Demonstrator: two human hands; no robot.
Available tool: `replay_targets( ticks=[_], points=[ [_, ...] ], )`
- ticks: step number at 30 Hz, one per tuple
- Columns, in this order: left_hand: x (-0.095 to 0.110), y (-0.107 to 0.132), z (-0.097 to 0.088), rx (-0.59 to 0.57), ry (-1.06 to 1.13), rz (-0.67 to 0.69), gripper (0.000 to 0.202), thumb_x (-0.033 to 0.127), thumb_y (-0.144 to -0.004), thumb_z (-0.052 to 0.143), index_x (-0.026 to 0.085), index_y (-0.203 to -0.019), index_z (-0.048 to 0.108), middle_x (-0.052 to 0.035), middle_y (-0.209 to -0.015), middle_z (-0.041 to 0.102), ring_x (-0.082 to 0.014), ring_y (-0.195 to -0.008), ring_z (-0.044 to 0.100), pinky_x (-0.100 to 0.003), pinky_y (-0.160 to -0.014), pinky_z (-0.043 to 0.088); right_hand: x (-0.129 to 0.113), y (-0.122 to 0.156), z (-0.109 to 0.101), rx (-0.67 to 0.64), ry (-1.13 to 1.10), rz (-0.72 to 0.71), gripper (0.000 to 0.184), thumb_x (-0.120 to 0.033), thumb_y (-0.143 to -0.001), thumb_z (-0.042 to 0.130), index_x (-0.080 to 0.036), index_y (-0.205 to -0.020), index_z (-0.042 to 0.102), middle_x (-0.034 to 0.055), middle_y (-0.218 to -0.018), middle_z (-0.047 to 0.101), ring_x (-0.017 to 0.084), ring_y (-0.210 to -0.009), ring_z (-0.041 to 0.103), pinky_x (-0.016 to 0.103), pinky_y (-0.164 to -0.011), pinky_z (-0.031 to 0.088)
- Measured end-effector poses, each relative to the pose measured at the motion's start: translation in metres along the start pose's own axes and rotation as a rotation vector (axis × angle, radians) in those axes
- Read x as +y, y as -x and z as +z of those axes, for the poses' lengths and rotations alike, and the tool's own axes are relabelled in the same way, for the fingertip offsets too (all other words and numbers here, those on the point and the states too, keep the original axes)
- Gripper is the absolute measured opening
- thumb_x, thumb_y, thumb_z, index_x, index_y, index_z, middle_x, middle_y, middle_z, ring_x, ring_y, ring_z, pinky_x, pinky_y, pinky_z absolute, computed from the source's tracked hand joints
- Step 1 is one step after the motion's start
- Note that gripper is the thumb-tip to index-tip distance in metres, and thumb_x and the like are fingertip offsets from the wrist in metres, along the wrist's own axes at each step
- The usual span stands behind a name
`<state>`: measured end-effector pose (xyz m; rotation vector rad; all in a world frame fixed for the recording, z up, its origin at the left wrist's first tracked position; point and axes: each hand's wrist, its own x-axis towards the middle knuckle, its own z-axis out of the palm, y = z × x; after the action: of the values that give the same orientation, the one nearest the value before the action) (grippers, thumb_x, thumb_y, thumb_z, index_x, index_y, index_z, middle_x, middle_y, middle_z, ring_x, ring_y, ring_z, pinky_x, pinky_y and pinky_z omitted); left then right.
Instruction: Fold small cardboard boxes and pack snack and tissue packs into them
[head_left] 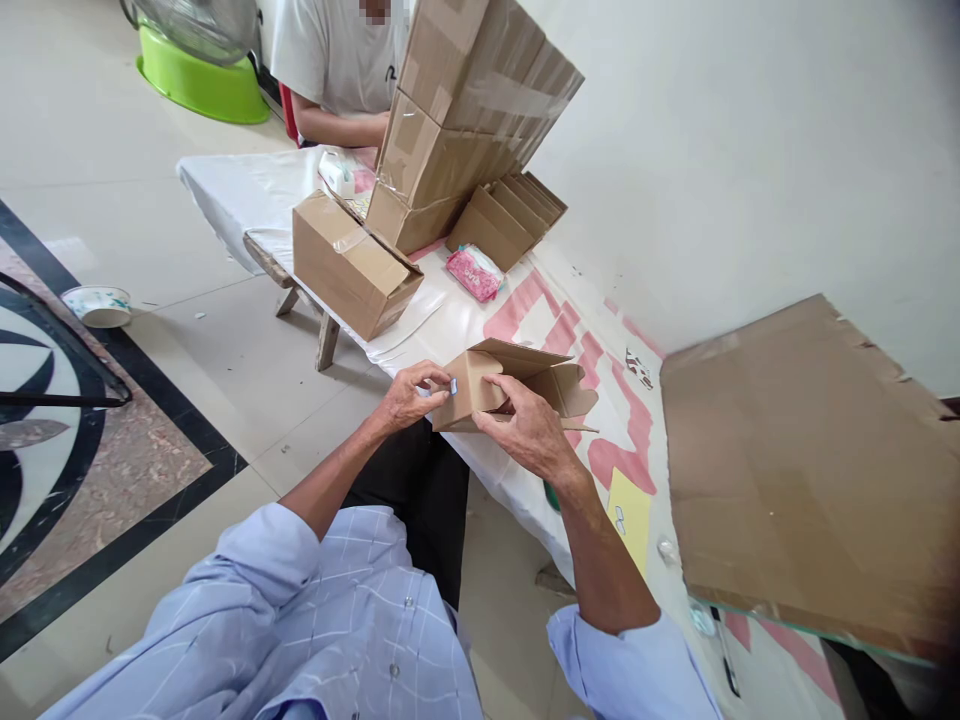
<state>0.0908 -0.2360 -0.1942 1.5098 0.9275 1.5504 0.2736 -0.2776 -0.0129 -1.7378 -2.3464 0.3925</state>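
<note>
On the table edge in front of me lies a small open cardboard box (466, 398), its flaps spread toward the right. My right hand (529, 428) grips the box's near wall, with thumb and fingers around its edge. At the box's left end, my left hand (412, 395) has its thumb and forefinger drawn together at a small white label with a blue edge (453, 386). The label is at the fingertips, against the box's end panel. To the right of my right forearm lies a yellow sheet (628, 515) with small labels on it.
Taped cardboard boxes (427, 150) stand stacked beyond, beside a closed box (349, 262) and a pink wipes packet (475, 273). A large cardboard sheet (810, 480) leans at right. Another person (337, 70) sits across the table. A pen (726, 655) lies lower right.
</note>
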Motion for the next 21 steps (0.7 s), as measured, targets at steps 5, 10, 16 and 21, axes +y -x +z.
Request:
replay_targets(
  ticks=[5, 10, 16, 21],
  points=[
    [-0.009, 0.002, -0.002, 0.01, 0.068, -0.055, 0.026, 0.011, -0.081, 0.071, 0.019, -0.102, 0.083, -0.0067, -0.105, 0.082, -0.0194, -0.097, 0.078, -0.027, -0.079, 0.06, 0.0, 0.0, 0.001, -0.002, -0.007, 0.004, 0.05, -0.036, -0.088, 0.071, -0.029, -0.138, 0.072, 0.0064, -0.138, 0.079, 0.031, -0.114, 0.077, 0.045, -0.101, 0.06],
    [-0.02, 0.02, -0.014, 0.026, -0.101, -0.023, 0.023, 0.013, -0.085, 0.068, 0.019, -0.101, 0.083, -0.0083, -0.106, 0.081, -0.0204, -0.095, 0.075, -0.029, -0.077, 0.06, 0.002, 0.001, 0.003, 0.011, -0.011, 0.002, 0.052, -0.035, -0.087, 0.072, -0.027, -0.139, 0.072, 0.0076, -0.14, 0.078, 0.031, -0.114, 0.077, 0.046, -0.104, 0.059],
    [-0.023, 0.042, -0.02, -0.152, -0.512, 0.074, 0.03, 0.018, -0.086, 0.077, 0.022, -0.115, 0.084, -0.0126, -0.117, 0.077, -0.0309, -0.113, 0.067, -0.048, -0.102, 0.057, 0.006, 0.001, 0.005, 0.031, -0.017, -0.04, 0.051, -0.034, -0.087, 0.072, -0.029, -0.138, 0.072, 0.0072, -0.138, 0.078, 0.03, -0.115, 0.077, 0.045, -0.103, 0.06],
    [-0.027, 0.034, -0.015, -0.211, -0.639, 0.074, 0.026, 0.018, -0.086, 0.079, 0.024, -0.111, 0.084, -0.0129, -0.118, 0.076, -0.0325, -0.113, 0.063, -0.047, -0.094, 0.055, 0.007, 0.004, 0.005, 0.036, -0.014, -0.059, 0.052, -0.035, -0.088, 0.073, -0.029, -0.14, 0.071, 0.0077, -0.138, 0.077, 0.031, -0.121, 0.075, 0.045, -0.105, 0.06]
  ],
)
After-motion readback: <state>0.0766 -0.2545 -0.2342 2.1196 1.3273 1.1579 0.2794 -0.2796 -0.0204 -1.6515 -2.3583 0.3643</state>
